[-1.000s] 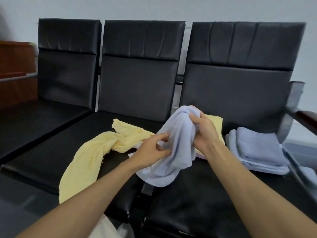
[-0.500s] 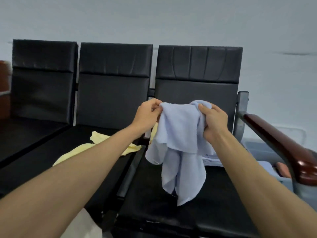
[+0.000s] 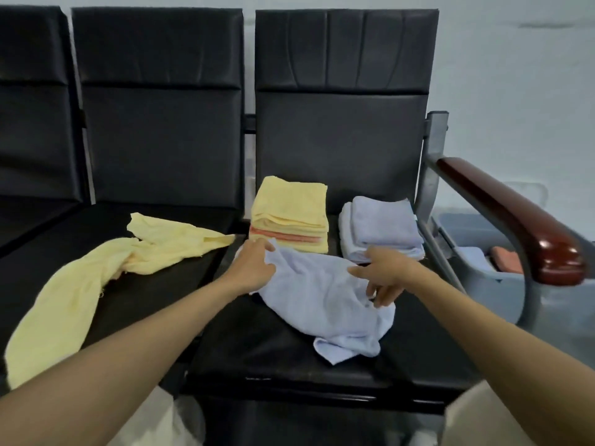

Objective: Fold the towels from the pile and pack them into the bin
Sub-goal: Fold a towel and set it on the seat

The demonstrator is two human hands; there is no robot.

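A crumpled light blue towel [image 3: 325, 300] lies on the right seat of a black bench [image 3: 257, 349]. My left hand [image 3: 254, 268] pinches its far left corner. My right hand [image 3: 386, 275] rests on its right side with fingers curled into the cloth. Behind the towel stand a folded stack of yellow and orange towels [image 3: 289, 217] and a folded stack of light blue towels [image 3: 383, 226]. An unfolded yellow towel [image 3: 96, 268] sprawls across the middle seat. The grey bin [image 3: 483, 278] sits right of the bench, with a blue and an orange towel inside.
A metal armrest with a dark red wooden top [image 3: 515, 217] stands between the right seat and the bin. The black backrests [image 3: 344, 91] rise behind the stacks, and a pale wall is behind them.
The light blue towel, held up in the air by both hands half a second ago, now lies down on the right seat. Both hands came down with it and spread apart.
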